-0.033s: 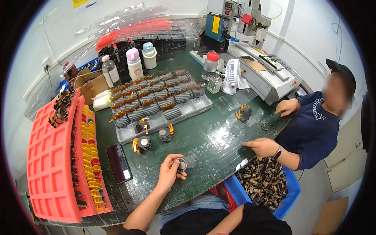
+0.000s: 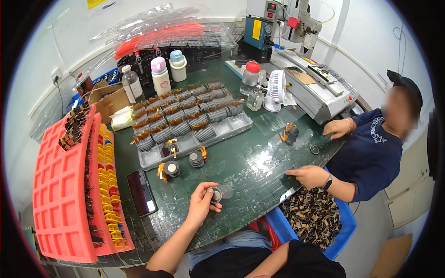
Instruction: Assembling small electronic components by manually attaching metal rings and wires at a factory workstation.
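Note:
My left hand [image 2: 202, 204] is closed on a round dark disc [image 2: 216, 195] with a silvery centre, held just above the green tabletop near the front edge. A small clear plastic piece [image 2: 226, 191] lies right beside the disc. Beyond my hand stand two short stacks of similar grey discs with orange flex tabs, a left stack [image 2: 171, 168] and a right stack [image 2: 196, 159]. Behind them, a clear compartment tray [image 2: 232, 126] holds long rows of these discs. Of my right arm only the forearm [image 2: 271, 263] shows at the lower edge; the hand is out of view.
A co-worker's hand [image 2: 311, 176] points over the table at right, near more discs [image 2: 291, 135]. A blue bin [image 2: 348, 228] of small parts sits below. A phone [image 2: 142, 192] and pink foam trays [image 2: 58, 199] are at left; bottles, a white fan [image 2: 276, 88] and a machine stand behind.

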Tool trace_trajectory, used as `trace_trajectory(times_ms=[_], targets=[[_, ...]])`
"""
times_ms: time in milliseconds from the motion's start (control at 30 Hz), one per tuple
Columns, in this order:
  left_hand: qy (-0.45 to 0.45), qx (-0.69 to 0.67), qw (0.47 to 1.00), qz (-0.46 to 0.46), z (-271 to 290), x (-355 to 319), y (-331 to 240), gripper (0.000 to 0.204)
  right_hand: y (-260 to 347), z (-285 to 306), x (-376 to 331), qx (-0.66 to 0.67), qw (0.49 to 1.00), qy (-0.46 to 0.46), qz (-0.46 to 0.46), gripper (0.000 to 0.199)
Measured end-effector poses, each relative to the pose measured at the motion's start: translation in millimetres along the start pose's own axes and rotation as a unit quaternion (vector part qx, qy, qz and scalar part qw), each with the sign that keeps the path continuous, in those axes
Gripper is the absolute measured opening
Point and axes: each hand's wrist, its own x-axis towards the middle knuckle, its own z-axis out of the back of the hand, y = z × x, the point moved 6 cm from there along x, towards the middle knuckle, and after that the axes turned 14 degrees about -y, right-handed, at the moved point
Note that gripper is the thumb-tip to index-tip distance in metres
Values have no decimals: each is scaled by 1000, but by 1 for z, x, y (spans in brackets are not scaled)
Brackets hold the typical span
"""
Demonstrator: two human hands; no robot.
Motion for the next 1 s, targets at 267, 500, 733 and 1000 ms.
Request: trace_trajectory(times_ms=[267,500,733,1000], targets=[[-3,-12,1000,7,0,1,3,22,-4,-5,11,0,999,50,20,29],[0,-10,1000,0,4,1,4,23,-6,3,23,-20,996,74,43,29],[2,-16,1000,-11,-2,4,2,24,-6,-13,12,-6,996,80,36,29],[-4,-23,1000,-2,6,2,9,24,-7,-14,12,-8,993,107,50,30]])
